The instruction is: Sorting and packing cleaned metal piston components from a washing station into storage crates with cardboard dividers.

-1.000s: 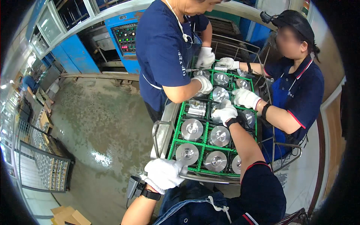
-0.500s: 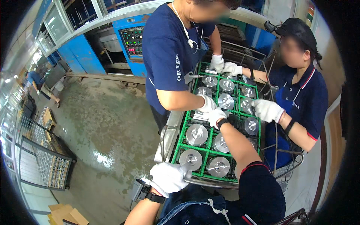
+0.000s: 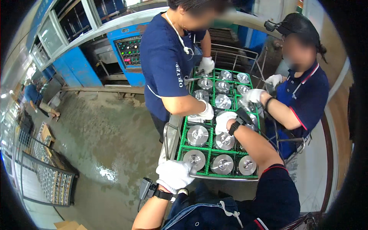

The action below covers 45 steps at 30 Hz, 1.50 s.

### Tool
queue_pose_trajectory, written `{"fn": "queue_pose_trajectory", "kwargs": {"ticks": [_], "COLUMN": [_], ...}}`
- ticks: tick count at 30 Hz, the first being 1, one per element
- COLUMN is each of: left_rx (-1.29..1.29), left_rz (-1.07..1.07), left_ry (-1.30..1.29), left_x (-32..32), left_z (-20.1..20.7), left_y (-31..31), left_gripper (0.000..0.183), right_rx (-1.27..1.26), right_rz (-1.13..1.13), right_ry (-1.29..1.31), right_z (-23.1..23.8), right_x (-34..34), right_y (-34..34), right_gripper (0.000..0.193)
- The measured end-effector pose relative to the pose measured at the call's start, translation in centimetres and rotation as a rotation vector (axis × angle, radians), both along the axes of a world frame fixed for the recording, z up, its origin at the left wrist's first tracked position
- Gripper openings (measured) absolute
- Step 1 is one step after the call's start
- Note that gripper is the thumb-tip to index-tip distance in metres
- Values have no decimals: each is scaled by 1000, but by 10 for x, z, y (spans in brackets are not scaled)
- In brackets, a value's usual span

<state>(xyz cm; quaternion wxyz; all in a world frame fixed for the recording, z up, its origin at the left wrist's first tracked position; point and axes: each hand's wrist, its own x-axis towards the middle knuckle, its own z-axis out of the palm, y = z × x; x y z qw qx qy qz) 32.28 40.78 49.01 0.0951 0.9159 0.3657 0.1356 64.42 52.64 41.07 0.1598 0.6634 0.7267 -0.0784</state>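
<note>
My left hand (image 3: 174, 175), in a white knit glove, curls over the near left corner of a metal-framed rack (image 3: 226, 178). Its fingertips lie beside a round machined metal piece (image 3: 194, 159). Gloved too, my right hand (image 3: 225, 122) reaches into the middle of the green grid (image 3: 210, 158), fingers bent downward; what they hold, if anything, is hidden. Just nearer to me sits another silver disc-faced piece (image 3: 224, 141). Left of that hand, a co-worker's gloved hand (image 3: 207, 110) is beside metal pieces lying on their side (image 3: 195, 119).
One co-worker (image 3: 165, 57) stands at the rack's left, another (image 3: 303, 88) at its right, a gloved hand (image 3: 253, 96) over the grid. A blue machine with a control panel (image 3: 128, 51) is behind. Stacked crates (image 3: 57, 182) stand left on the wet floor (image 3: 103, 134).
My right hand has drawn slightly nearer, apart from the left co-worker's hand. The right co-worker's far hand has left the grid's far end; the other has moved left over it. My left hand stays at the corner.
</note>
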Motion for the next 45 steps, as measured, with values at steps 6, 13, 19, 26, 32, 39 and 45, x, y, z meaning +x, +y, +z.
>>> {"fn": "queue_pose_trajectory", "kwargs": {"ticks": [6,13,19,26,32,39,45], "left_rx": [136,142,180,132,155,222,256], "left_rz": [63,-35,-72,-44,85,234,325], "left_ry": [-22,2,16,38,96,242,313], "left_x": [-17,-7,-8,-8,-3,1,11], "left_z": [-8,-23,-23,-19,-5,-7,3], "left_y": [-6,0,-1,-2,-13,-20,-44], "left_gripper": [19,16,23,27,26,25,31], "right_rx": [192,-75,421,390,335,354,545], "right_rz": [-111,-472,-935,-974,-867,-751,-595], "right_ry": [102,59,272,254,263,313,430], "right_z": [160,138,83,91,100,90,73], "right_x": [-69,-30,-20,-26,-27,-17,-8], "right_y": [-123,-238,-303,-298,-300,-303,-305], "right_gripper": [39,56,51,51,56,73,73]}}
